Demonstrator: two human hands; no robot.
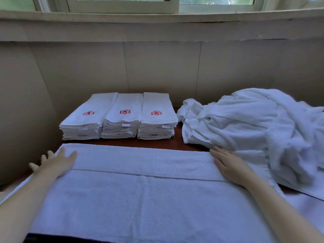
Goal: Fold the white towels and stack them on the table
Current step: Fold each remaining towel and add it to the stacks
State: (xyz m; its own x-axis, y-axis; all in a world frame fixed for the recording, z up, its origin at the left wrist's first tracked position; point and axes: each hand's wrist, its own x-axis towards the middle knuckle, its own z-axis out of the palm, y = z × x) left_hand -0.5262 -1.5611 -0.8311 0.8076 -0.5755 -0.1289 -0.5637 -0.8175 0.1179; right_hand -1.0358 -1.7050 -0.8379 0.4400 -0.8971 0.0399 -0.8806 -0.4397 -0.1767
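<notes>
A large white towel (140, 190) lies spread flat across the near part of the table, with a folded edge running left to right across it. My left hand (56, 162) rests flat on its far left corner, fingers apart. My right hand (229, 165) lies flat on its far right end, fingers together and stretched out. Neither hand grips anything. Behind the towel stand three stacks of folded white towels (119, 120) side by side, each topped with a red flower logo.
A heap of unfolded white towels (254, 130) fills the right side of the table and touches my right hand. A strip of dark red tabletop (177, 142) shows between the stacks and the spread towel. A beige wall (157, 67) and a window sill stand close behind.
</notes>
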